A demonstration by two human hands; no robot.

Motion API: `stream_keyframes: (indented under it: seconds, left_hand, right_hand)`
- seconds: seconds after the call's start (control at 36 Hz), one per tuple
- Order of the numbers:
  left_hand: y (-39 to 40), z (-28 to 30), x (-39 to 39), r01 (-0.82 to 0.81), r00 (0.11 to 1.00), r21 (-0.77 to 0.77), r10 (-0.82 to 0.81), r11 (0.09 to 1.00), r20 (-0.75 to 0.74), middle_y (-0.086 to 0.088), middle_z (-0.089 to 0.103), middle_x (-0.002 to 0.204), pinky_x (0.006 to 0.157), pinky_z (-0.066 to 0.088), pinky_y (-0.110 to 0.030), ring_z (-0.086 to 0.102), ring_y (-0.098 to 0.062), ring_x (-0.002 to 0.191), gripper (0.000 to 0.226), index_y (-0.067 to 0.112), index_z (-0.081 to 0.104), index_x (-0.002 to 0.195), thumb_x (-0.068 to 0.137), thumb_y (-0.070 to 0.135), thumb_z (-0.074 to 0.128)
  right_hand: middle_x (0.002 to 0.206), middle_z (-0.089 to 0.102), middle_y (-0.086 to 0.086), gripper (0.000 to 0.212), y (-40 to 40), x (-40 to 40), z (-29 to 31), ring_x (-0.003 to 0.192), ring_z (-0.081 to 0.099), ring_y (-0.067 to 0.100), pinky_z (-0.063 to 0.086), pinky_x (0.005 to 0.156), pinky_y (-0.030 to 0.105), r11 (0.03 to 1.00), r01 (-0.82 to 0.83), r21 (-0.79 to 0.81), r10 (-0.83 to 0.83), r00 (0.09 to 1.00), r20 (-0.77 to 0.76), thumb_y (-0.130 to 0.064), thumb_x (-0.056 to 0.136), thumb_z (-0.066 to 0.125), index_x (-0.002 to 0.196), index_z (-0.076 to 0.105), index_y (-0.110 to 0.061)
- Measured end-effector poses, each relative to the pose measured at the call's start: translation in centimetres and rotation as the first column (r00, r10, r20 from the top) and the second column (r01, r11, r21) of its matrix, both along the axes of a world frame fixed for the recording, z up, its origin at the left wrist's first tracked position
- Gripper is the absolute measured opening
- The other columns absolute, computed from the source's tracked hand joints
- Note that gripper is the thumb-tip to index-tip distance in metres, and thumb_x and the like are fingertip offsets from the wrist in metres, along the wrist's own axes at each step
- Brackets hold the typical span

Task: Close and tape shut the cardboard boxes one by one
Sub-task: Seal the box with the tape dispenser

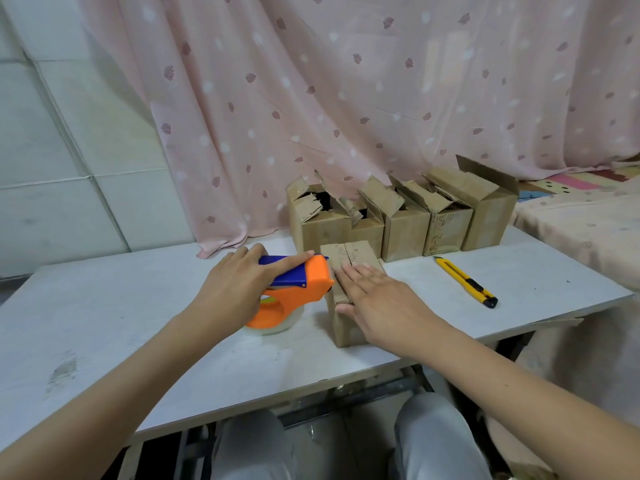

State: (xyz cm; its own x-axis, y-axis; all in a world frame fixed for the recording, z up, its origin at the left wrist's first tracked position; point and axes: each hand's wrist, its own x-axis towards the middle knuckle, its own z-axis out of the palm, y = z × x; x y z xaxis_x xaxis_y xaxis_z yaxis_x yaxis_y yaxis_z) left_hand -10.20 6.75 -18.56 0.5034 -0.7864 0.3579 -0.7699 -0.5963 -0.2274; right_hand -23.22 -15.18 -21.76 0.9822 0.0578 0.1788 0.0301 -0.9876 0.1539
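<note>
White table (138, 323) holds a closed box (349, 261). Right hand (384, 303) presses flat on its flaps; left hand (235, 285) grips the tape dispenser (298, 282) touching its left edge. Open boxes (398, 216) stand behind it.

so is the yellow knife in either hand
No, the yellow knife lies alone on the table, right of both hands.

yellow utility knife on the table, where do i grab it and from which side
Take the yellow utility knife across its long yellow handle, mid-length, from above. It lies flat on the table, free on both sides, its black end toward the front edge. The right hand is nearer.
</note>
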Motion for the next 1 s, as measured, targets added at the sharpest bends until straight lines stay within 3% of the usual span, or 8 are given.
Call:
stream_keyframes:
  seconds: [0.17, 0.25, 0.33, 0.42, 0.56, 0.83, 0.89, 1.0]
  left_hand:
    - [0.4, -0.2, -0.6, -0.010, 0.999, -0.069, 0.008, 0.998, -0.032, 0.000, 0.039, 0.100, 0.067, 0.034, -0.029, 0.047, -0.021, 0.094, 0.102, 0.060, -0.017, 0.139, 0.090, 0.019, 0.063]
    - [0.8, -0.3, -0.7, -0.019, 0.999, -0.042, 0.018, 0.999, -0.028, -0.003, 0.050, 0.092, 0.058, 0.035, -0.030, 0.052, -0.024, 0.081, 0.113, 0.054, 0.007, 0.152, 0.074, 0.016, 0.079]
    - [2.1, -0.5, 0.0, -0.050, 0.999, -0.002, 0.050, 0.999, 0.004, -0.004, 0.052, 0.085, 0.054, 0.036, -0.029, 0.051, -0.024, 0.071, 0.108, 0.050, 0.026, 0.151, 0.066, 0.013, 0.081]
    - [3.8, -0.6, 0.3, -0.071, 0.997, -0.010, 0.072, 0.997, 0.032, -0.002, 0.050, 0.083, 0.053, 0.035, -0.027, 0.043, -0.019, 0.066, 0.107, 0.048, 0.033, 0.149, 0.062, 0.012, 0.084]
    - [6.1, -1.1, 0.2, -0.073, 0.997, -0.013, 0.074, 0.997, 0.038, -0.002, 0.048, 0.082, 0.053, 0.034, -0.027, 0.034, -0.016, 0.065, 0.111, 0.048, 0.032, 0.150, 0.060, 0.012, 0.085]
    - [5.5, -1.0, -0.2, -0.057, 0.994, 0.085, 0.048, 0.995, 0.103, -0.005, 0.045, 0.077, 0.054, 0.032, -0.028, 0.030, -0.017, 0.063, 0.115, 0.040, 0.039, 0.148, 0.049, 0.011, 0.088]
    - [5.5, -1.0, -0.5, -0.114, 0.992, 0.137, 0.105, 0.984, 0.073, 0.000, 0.037, 0.080, 0.056, 0.030, -0.028, 0.032, -0.017, 0.064, 0.114, 0.046, 0.025, 0.152, 0.060, 0.013, 0.083]
    - [5.4, -1.1, -1.0, -0.086, 0.996, 0.161, 0.084, 0.983, 0.019, 0.002, 0.031, 0.091, 0.064, 0.031, -0.029, 0.037, -0.017, 0.073, 0.118, 0.057, -0.026, 0.142, 0.082, 0.020, 0.069]
  right_hand:
    - [0.166, 0.013, 0.009, 0.095, 0.4, -0.5, 0.5, 0.154, 0.013, 0.024, -0.006, 0.112, 0.027, 1.000, 0.000, 0.001, 0.000, 1.000, -0.016, -0.058, 0.083, -0.018, 0.159, 0.013, -0.010]
    - [0.167, 0.005, 0.008, 0.085, 0.8, -0.7, 0.8, 0.155, 0.005, 0.021, -0.010, 0.110, 0.026, 1.000, 0.018, -0.013, -0.019, 0.999, -0.028, -0.057, 0.090, -0.014, 0.160, 0.005, -0.012]
    - [0.167, 0.000, 0.006, 0.066, 1.2, -0.9, 1.4, 0.155, 0.000, 0.019, -0.012, 0.108, 0.023, 0.999, 0.043, -0.009, -0.044, 0.997, -0.069, -0.049, 0.106, 0.010, 0.160, 0.002, -0.012]
    - [0.167, 0.002, 0.005, 0.067, 1.2, -1.0, 1.5, 0.155, 0.002, 0.018, -0.011, 0.108, 0.022, 0.999, 0.052, -0.003, -0.052, 0.996, -0.075, -0.052, 0.106, 0.007, 0.160, 0.003, -0.013]
    - [0.167, 0.006, 0.005, 0.100, 1.0, -1.0, 1.3, 0.155, 0.006, 0.018, -0.010, 0.108, 0.022, 0.999, 0.034, -0.027, -0.036, 0.997, -0.066, -0.058, 0.075, -0.025, 0.160, 0.005, -0.013]
    - [0.161, 0.029, 0.012, 0.072, 0.6, -1.1, 0.5, 0.150, 0.027, 0.024, 0.006, 0.117, 0.027, 0.999, 0.014, 0.030, -0.014, 1.000, 0.004, -0.056, 0.098, 0.000, 0.161, 0.008, -0.024]
    - [0.164, 0.022, 0.009, 0.077, 0.9, -1.1, 0.8, 0.152, 0.020, 0.022, 0.001, 0.116, 0.025, 0.997, 0.031, 0.073, -0.029, 0.999, -0.019, -0.064, 0.094, -0.002, 0.161, 0.008, -0.027]
    - [0.162, 0.029, 0.009, 0.084, 1.2, -0.9, 0.6, 0.150, 0.028, 0.025, 0.018, 0.121, 0.033, 0.997, 0.052, 0.056, -0.052, 0.999, -0.003, -0.069, 0.090, -0.005, 0.160, 0.014, -0.029]
